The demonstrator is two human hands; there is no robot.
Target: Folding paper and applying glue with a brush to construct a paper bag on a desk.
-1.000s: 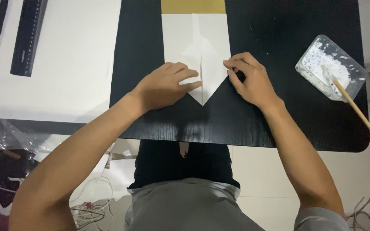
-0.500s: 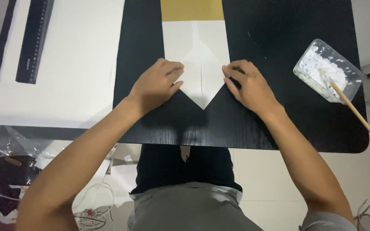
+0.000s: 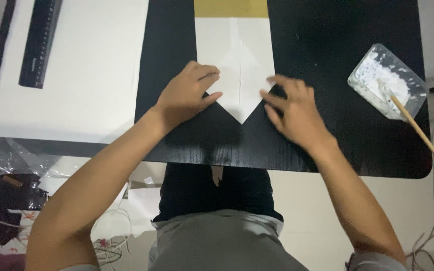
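Note:
A white paper sheet (image 3: 237, 65) lies on the black table (image 3: 327, 45), its near end folded into a point, with a yellow-brown band at its far end. My left hand (image 3: 187, 95) presses flat on the left folded edge. On the right folded edge rests my right hand (image 3: 292, 113), fingers spread and slightly blurred. Neither hand grips anything.
A large white sheet (image 3: 81, 75) covers the table's left part, with a black ruler (image 3: 40, 42) on it. At right a clear plastic tray of white paste (image 3: 388, 80) holds a wooden stick (image 3: 423, 135). Clutter and cables lie on the floor at left.
My right hand has slid down and right along the right fold, its fingers spreading. My left hand stays on the left fold.

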